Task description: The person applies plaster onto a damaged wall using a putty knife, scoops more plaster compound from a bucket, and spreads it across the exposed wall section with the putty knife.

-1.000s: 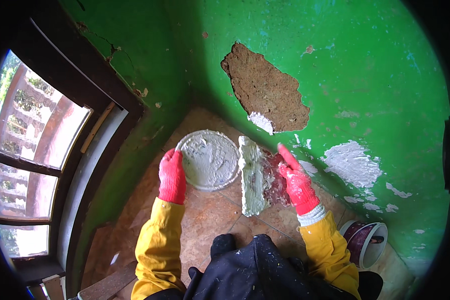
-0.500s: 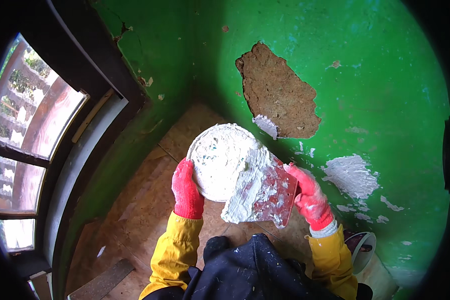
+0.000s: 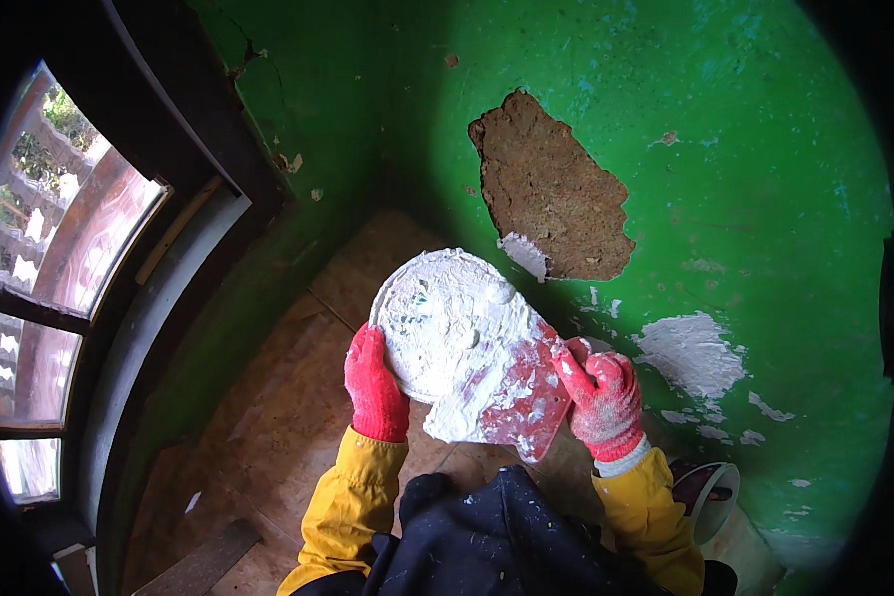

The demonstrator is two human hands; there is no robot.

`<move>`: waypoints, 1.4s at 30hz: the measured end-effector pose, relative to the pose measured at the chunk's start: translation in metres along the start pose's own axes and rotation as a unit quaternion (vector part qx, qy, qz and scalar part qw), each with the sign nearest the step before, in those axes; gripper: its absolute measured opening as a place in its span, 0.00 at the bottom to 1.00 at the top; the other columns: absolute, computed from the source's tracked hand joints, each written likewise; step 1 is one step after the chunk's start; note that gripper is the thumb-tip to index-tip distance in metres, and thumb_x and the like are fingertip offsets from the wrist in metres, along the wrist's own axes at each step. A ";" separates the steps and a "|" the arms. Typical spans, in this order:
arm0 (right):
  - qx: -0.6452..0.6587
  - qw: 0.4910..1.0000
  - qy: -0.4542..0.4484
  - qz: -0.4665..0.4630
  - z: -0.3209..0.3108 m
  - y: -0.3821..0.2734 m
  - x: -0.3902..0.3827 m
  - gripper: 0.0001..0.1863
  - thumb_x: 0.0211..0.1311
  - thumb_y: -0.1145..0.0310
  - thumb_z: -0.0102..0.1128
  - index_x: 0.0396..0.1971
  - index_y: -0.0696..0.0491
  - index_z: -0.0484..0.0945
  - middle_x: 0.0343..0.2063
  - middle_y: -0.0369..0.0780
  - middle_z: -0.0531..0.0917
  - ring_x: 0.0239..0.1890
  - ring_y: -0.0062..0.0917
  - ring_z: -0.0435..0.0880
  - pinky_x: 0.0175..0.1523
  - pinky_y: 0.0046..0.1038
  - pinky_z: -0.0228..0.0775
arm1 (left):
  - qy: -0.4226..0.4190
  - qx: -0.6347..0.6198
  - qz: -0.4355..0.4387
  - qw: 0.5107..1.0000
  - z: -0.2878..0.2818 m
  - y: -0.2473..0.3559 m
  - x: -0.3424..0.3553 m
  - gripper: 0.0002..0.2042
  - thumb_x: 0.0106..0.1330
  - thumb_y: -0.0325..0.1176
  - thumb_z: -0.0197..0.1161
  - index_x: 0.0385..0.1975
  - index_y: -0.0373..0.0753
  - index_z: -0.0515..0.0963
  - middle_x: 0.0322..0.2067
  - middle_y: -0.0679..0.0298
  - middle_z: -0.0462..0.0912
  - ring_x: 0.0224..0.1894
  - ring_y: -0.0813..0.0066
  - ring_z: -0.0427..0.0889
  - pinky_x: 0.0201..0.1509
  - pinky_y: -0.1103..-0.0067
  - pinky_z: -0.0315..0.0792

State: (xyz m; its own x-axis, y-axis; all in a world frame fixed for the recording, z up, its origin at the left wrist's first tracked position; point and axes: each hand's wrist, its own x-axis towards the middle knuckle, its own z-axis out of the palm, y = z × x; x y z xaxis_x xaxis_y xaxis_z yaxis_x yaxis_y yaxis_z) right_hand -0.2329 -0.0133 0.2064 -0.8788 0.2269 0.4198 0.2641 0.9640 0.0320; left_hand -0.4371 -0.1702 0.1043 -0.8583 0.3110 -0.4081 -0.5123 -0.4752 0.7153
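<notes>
Left hand [image 3: 373, 389] clamped on round board [image 3: 437, 313], right hand [image 3: 601, 397] gripping scraper [image 3: 512, 392]: scoop plaster [image 3: 467, 338] flat, board level.

Daylight enters from the window [image 3: 60, 288] on the left, whose panes are washed out and pale. The green wall [image 3: 745, 159] is brightly and evenly lit on the right, while the corner beside the dark window frame [image 3: 169, 109] falls into deep shadow. The white plaster on the round board [image 3: 447, 318] glares slightly, losing some surface detail. A black fisheye vignette rings the picture, and straight edges bow near the rim. The centre is fairly sharp; the edges soften and dim.
</notes>
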 end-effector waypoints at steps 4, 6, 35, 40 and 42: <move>0.060 0.997 0.009 0.046 0.012 0.004 0.021 0.26 0.37 0.75 0.61 0.44 0.47 0.77 0.30 0.38 0.70 0.35 0.33 0.71 0.40 0.32 0.67 | -0.009 0.054 0.003 0.998 -0.012 -0.019 0.022 0.16 0.65 0.33 0.51 0.48 0.30 0.70 0.43 0.58 0.77 0.44 0.72 0.74 0.51 0.78 0.67; 0.070 0.994 -0.011 0.086 0.038 0.013 0.020 0.23 0.40 0.76 0.61 0.44 0.48 0.77 0.33 0.39 0.73 0.38 0.35 0.73 0.41 0.33 0.67 | 0.011 0.081 0.009 0.997 -0.024 -0.032 0.037 0.16 0.65 0.34 0.50 0.48 0.30 0.71 0.42 0.58 0.77 0.44 0.73 0.74 0.50 0.78 0.67; -0.024 0.980 -0.025 0.198 0.149 -0.042 0.130 0.08 0.52 0.65 0.54 0.22 0.54 0.78 0.31 0.49 0.75 0.31 0.46 0.75 0.35 0.44 0.65 | 0.031 0.118 -0.013 0.992 -0.057 -0.043 0.132 0.19 0.66 0.36 0.50 0.51 0.29 0.67 0.46 0.57 0.76 0.47 0.73 0.73 0.53 0.79 0.64; -0.008 0.974 -0.053 0.220 0.137 -0.051 0.135 0.09 0.52 0.65 0.54 0.23 0.55 0.77 0.31 0.48 0.75 0.32 0.46 0.75 0.35 0.44 0.66 | 0.036 0.130 -0.004 0.991 -0.066 -0.045 0.140 0.19 0.66 0.36 0.50 0.51 0.29 0.67 0.46 0.58 0.76 0.47 0.73 0.73 0.53 0.79 0.64; 0.085 0.978 0.005 0.189 0.136 -0.057 0.137 0.08 0.52 0.66 0.54 0.24 0.55 0.77 0.31 0.48 0.76 0.32 0.46 0.76 0.36 0.43 0.67 | 0.041 0.163 -0.008 0.986 -0.068 -0.042 0.140 0.19 0.66 0.36 0.50 0.51 0.29 0.67 0.46 0.58 0.76 0.48 0.72 0.73 0.54 0.79 0.64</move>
State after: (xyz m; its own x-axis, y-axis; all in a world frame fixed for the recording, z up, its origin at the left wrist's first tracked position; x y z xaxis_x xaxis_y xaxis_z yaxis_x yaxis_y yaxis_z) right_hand -0.4229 -0.0186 0.1384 -0.7267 0.5716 0.3811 0.4994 0.8204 -0.2783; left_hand -0.5376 -0.1633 -0.0213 -0.8568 0.2424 -0.4551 -0.5003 -0.1770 0.8476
